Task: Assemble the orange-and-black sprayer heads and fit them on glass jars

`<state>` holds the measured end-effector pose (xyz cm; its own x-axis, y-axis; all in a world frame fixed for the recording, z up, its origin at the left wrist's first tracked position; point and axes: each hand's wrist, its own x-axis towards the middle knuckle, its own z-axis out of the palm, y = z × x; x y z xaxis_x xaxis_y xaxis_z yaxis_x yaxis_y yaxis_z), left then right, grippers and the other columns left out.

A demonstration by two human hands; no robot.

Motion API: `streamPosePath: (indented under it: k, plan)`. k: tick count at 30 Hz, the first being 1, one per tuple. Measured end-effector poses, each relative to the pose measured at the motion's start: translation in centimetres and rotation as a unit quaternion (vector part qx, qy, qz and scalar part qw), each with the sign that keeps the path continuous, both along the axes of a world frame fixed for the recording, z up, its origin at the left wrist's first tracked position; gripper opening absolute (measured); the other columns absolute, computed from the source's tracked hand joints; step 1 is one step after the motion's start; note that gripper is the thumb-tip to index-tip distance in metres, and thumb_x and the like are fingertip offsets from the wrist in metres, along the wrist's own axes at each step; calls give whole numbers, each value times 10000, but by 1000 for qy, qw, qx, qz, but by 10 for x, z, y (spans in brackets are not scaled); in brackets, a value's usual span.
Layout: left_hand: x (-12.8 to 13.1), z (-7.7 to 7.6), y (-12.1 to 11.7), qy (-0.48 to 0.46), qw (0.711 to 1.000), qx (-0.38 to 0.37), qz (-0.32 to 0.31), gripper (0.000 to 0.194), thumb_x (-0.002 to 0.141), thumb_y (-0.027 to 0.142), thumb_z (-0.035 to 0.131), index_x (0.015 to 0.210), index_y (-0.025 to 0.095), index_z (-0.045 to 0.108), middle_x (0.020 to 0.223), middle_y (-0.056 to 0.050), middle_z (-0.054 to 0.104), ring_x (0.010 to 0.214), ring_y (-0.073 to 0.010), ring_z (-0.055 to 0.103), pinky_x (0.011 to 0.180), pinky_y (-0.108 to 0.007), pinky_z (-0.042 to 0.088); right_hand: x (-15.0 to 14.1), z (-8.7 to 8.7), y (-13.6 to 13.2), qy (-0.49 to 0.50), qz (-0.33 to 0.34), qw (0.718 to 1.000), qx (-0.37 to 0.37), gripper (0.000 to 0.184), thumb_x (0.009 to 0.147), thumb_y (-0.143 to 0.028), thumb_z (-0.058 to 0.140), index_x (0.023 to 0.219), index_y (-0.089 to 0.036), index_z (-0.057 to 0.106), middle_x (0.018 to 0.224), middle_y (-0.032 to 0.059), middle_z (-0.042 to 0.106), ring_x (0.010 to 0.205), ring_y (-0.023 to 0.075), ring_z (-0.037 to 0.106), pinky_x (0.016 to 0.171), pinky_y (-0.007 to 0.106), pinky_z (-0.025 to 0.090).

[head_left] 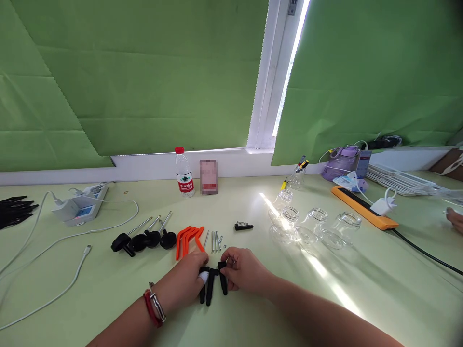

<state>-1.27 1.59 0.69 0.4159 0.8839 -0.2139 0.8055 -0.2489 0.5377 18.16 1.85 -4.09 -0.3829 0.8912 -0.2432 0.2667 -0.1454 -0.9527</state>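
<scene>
My left hand (191, 277), with white tape on one finger, is closed on a black tapered plastic piece (202, 295). My right hand (246, 270) pinches a similar black plastic piece (223, 279) by its upper end. Between them on the table lies another black tapered piece (210, 290). Just beyond the left hand are several bent orange plastic handles (187, 237) and several metal screws (216, 241) with tiny nuts (221, 238). Farther off, a metal spring (244, 223) rests along a black piece (243, 228). Black round parts with metal rods (168, 239) are grouped at left.
Several clear glass jars (315, 222) stand at right, near an orange power strip (365, 208). A water bottle (185, 174) and a small box (209, 177) stand at the back. White cables (77, 272) cross the left side. Another person's hand (455, 219) shows at far right.
</scene>
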Motion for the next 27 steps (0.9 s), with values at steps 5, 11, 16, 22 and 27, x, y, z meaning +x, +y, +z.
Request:
streamPosePath:
  k: [5,11,16,22,27]
  plan:
    - [7,-3,0,-19,1000,15,14,55,766,168,430,739,192,471,783,-22,522,708,-184,519,626,-298,424,3,2,3,5,12,1000,-2,135,761,-191,546,886,-216,503,633,-59,521,522,139,629,481,243,489]
    - [1,-4,1,-5,1000,30,8,56,785,230,458,748,194,479,806,-26,531,709,-192,532,632,-322,430,37,7,35,-181,-113,947,240,140,800,-180,516,917,-184,592,833,31,594,679,143,586,645,279,464]
    - [-4,-5,1,-10,999,39,-4,56,778,204,460,807,198,507,859,-40,540,731,-196,540,654,-342,443,61,8,53,-289,-127,899,305,280,821,-139,481,1040,-207,640,1070,73,561,787,161,582,763,306,441]
    - [-7,-6,2,-4,999,43,-16,120,726,128,458,803,195,522,861,-35,538,737,-194,543,650,-334,435,61,4,52,-321,-90,896,294,266,801,-137,523,1018,-235,641,1076,47,562,856,172,582,758,292,411]
    - [-6,-4,2,12,998,59,-21,117,738,132,465,809,191,537,842,-33,533,710,-188,535,626,-323,424,59,4,52,-308,-87,906,277,221,793,-115,516,943,-228,632,1014,28,598,811,165,571,732,291,401]
